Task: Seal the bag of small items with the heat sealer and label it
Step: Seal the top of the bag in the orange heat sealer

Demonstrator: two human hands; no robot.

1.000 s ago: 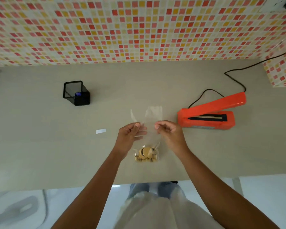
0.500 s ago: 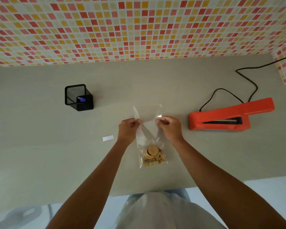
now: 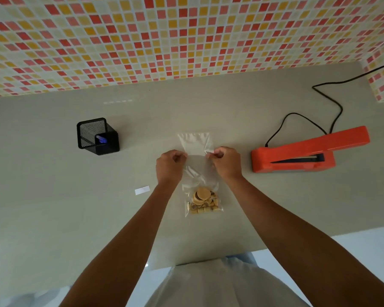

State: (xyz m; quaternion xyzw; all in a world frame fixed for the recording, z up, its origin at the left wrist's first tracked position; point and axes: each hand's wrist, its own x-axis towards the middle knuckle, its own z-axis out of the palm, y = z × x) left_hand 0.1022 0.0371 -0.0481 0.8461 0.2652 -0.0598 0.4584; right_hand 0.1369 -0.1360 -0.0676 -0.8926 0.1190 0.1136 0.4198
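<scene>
A clear plastic bag [image 3: 197, 165] lies flat on the grey table, its open end pointing away from me. Small tan wooden pieces [image 3: 204, 201] sit bunched at its near end. My left hand [image 3: 169, 166] pinches the bag's left edge and my right hand [image 3: 227, 162] pinches its right edge, both near the upper part, pulling the film taut. The orange heat sealer [image 3: 306, 152] stands to the right with its arm raised. A small white label [image 3: 142, 190] lies on the table to the left of the bag.
A black mesh pen holder [image 3: 97, 136] with a blue-capped marker [image 3: 101, 139] stands at the back left. The sealer's black cord [image 3: 337, 107] loops behind it toward the tiled wall [image 3: 186, 36]. The table's near edge [image 3: 208, 260] runs just in front of my body.
The bag has been laid out flatter and straighter, its top end stretched away from me. Both hands have moved slightly apart along its edges while keeping hold.
</scene>
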